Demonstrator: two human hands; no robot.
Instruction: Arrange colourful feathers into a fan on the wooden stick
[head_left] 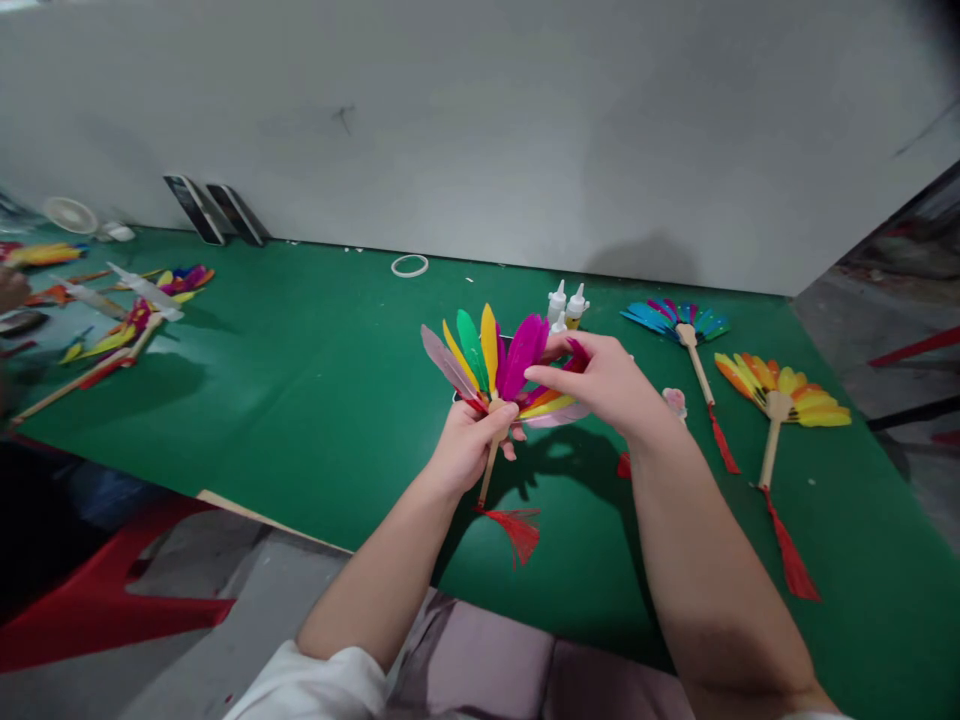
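Observation:
A feather fan [471, 350] with magenta, yellow, green, red, orange and pale mauve feathers is above the table in front of me. My left hand [463, 448] grips it where the feathers meet the wooden handle, thumb on top. From the handle's lower end hangs a red tassel [517, 535]. At the fan's right side, my right hand [604, 385] has thumb and fingers closed around a dark magenta feather [577, 355]. Its fingertips are partly hidden behind the feathers.
Small white-capped glue bottles [575, 305] stand behind the fan. Two tasselled fans, one blue [686, 325] and one yellow-orange [780, 400], lie on the right of the green table [300, 400]. A white ring [409, 266], two leaning phones [196, 210] and more feather fans [135, 330] are leftward.

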